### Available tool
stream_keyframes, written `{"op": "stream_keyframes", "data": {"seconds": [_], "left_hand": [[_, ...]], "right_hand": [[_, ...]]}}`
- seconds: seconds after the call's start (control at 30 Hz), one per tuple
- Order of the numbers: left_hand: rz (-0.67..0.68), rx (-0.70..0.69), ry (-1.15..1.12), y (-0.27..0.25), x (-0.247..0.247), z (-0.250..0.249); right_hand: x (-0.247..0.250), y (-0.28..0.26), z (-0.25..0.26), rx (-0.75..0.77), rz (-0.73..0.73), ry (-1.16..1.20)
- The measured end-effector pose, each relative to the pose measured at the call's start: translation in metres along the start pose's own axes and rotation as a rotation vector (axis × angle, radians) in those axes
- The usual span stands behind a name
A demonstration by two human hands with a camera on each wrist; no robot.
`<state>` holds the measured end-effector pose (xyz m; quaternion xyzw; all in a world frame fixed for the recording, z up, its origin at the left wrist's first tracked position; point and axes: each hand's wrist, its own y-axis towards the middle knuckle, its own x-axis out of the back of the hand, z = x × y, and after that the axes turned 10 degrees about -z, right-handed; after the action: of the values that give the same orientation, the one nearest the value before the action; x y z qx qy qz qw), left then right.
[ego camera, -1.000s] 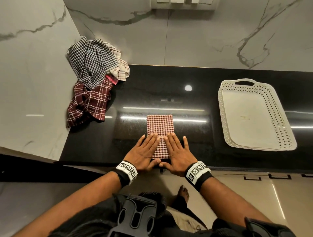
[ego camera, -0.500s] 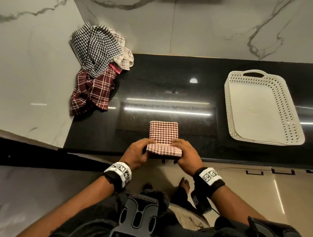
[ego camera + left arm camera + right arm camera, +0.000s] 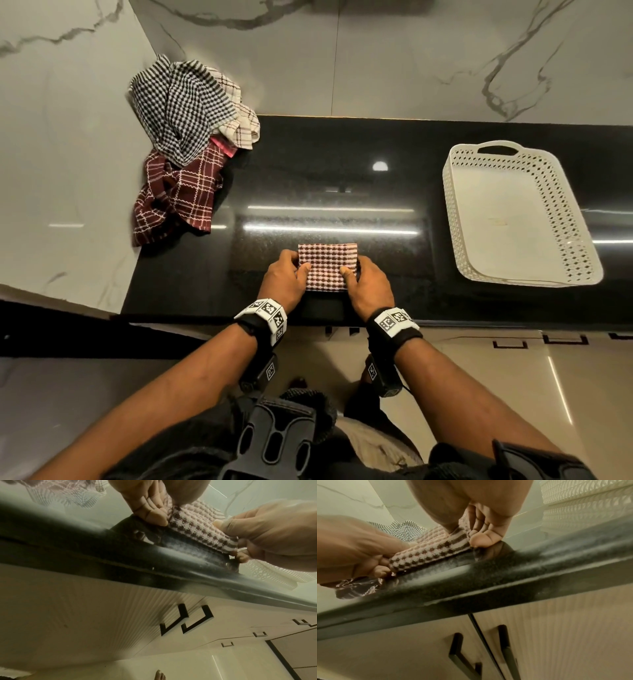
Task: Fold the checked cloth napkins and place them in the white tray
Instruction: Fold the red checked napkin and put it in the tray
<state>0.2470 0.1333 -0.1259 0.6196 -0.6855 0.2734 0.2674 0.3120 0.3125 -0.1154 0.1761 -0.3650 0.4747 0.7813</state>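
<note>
A small folded red-and-white checked napkin [image 3: 327, 265] [image 3: 197, 530] [image 3: 429, 553] lies on the black counter [image 3: 342, 192] near its front edge. My left hand [image 3: 287, 275] [image 3: 150, 511] pinches its left side, thumb on top and fingers underneath. My right hand [image 3: 368, 279] [image 3: 481, 534] pinches its right side the same way. The napkin's near fold sits slightly raised off the counter in the wrist views. The white perforated tray [image 3: 513, 216] stands to the right with nothing in it.
A heap of unfolded checked napkins [image 3: 185, 147] lies at the counter's back left corner against the marble wall [image 3: 68, 137]: black-and-white, cream and maroon ones. Cabinet doors with black handles [image 3: 505, 653] run below the counter edge.
The flat palms lifted the napkin's near end and folded it over onto the far half. The napkin is now half as long, and both hands pinch its sides.
</note>
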Motion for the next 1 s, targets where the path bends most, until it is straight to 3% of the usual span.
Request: {"op": "stream_keyframes", "data": {"seconds": [0.1, 0.17, 0.27, 0.33, 0.4, 0.5, 0.7, 0.8, 0.9, 1.0], "left_hand": [[0.028, 0.042, 0.072, 0.003, 0.002, -0.007], [-0.013, -0.023, 0.154, -0.001, 0.005, -0.011], [-0.113, -0.434, 0.293, -0.007, 0.008, -0.016], [-0.027, -0.677, 0.369, -0.004, 0.002, -0.019], [0.086, -0.787, 0.476, 0.002, -0.006, -0.017], [0.218, -0.73, 0.622, 0.008, -0.007, -0.001], [0.261, -0.676, 0.643, 0.006, 0.008, 0.025], [0.301, -0.629, 0.557, 0.007, 0.017, 0.024], [0.23, -0.514, 0.392, 0.012, 0.025, 0.013], [0.19, -0.444, 0.378, 0.019, 0.024, 0.003]], "right_hand": [[0.0, 0.003, 0.003, -0.053, 0.051, -0.053], [0.003, 0.0, 0.005, -0.026, -0.016, -0.162], [0.007, -0.005, 0.016, 0.23, -0.105, -0.327], [0.001, -0.004, 0.026, 0.363, 0.019, -0.359], [-0.009, -0.001, 0.027, 0.402, 0.162, -0.406], [-0.016, 0.0, 0.012, 0.415, 0.294, -0.541], [-0.007, -0.003, 0.0, 0.427, 0.343, -0.655], [-0.004, -0.012, 0.003, 0.237, 0.359, -0.579], [0.008, -0.024, 0.006, -0.03, 0.254, -0.41], [0.016, -0.031, 0.007, 0.001, 0.092, -0.258]]}}
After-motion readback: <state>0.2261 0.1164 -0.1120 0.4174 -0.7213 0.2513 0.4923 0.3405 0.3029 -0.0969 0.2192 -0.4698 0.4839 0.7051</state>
